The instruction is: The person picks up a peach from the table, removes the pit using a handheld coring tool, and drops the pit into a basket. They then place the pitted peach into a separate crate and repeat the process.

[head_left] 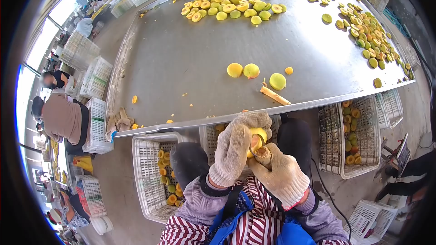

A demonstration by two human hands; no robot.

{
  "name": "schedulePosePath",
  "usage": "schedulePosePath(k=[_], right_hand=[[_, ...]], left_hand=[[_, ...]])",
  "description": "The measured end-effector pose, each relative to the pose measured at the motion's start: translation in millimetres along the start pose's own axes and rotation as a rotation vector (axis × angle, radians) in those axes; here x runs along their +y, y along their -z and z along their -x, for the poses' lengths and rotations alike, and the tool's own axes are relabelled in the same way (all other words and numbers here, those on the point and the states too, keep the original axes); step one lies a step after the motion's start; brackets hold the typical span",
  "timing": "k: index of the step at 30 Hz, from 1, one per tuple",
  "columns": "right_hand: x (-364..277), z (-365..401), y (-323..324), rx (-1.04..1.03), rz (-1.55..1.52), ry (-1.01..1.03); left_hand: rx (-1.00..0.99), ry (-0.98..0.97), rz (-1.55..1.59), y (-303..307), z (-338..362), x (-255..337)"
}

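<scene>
In the head view, my left hand (230, 152), in a knitted work glove, is closed around a yellow peach (257, 139) just in front of the table edge. My right hand (284, 174), gloved too, grips a wooden-handled tool (263, 155) with its rounded brown end showing. A thin curved metal edge lies against the peach; the glove hides most of the tool. On the table (181, 63) ahead are yellow-green peaches (251, 71), a small orange piece (289, 70) and a light wooden stick (275, 95) like a handle.
Piles of halved peaches (231, 4) lie at the table's back and right side (370, 36). Below the edge stand a left crate (147, 186) and a right crate (331, 140), both holding peach halves. Spare gloves (120, 122) rest at the left corner. People (63, 113) sit among crates at left.
</scene>
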State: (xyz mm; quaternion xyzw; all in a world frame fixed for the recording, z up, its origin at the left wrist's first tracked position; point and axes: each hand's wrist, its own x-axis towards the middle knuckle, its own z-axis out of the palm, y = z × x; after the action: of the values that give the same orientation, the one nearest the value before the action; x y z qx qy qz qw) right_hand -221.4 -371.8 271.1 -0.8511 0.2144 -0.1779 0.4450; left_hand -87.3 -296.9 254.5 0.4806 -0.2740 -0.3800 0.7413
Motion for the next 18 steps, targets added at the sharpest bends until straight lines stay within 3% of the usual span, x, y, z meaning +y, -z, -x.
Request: schedulePosePath(k=[1,2,5,6,7,8,9,10,11,13,14,18], right_hand=[[-2,1,0,-0.007,-0.067,-0.143],[-2,3,2,-0.007,-0.066,-0.146],[1,6,5,-0.097,-0.108,0.002],[2,7,5,-0.151,-0.221,-0.141],[3,7,6,-0.201,-0.335,-0.284],[0,6,9,-0.198,-0.333,-0.288],[-4,3,15,-0.283,-0.457,-0.42],[-6,1,19,-0.37,-0.579,-0.551],[-5,1,19,-0.367,-0.578,-0.55],[-4,6,16,-0.352,-0.584,-0.573],[-1,6,15,-0.397,-0.577,-0.587],[2,6,17,-0.284,-0.619,-0.505]], left_hand=[[0.008,-0.055,0.029,-4,3,-2],[0.049,-0.054,0.059,-6,7,-7],[0.035,-0.031,0.1,-10,9,-1],[-0.001,-0.129,-0.179,-5,6,0],[-0.004,-0.129,-0.175,-6,3,4],[-0.025,-0.23,-0.428,-8,1,12],[-0.046,-0.334,-0.683,-11,0,19],[-0.043,-0.263,-0.654,-14,-2,25],[-0.046,-0.265,-0.654,-12,-7,27],[-0.185,0.238,-0.115,-8,-13,31],[-0.172,0.311,0.172,-7,-15,31],[-0.17,0.202,0.208,-17,-13,25]])
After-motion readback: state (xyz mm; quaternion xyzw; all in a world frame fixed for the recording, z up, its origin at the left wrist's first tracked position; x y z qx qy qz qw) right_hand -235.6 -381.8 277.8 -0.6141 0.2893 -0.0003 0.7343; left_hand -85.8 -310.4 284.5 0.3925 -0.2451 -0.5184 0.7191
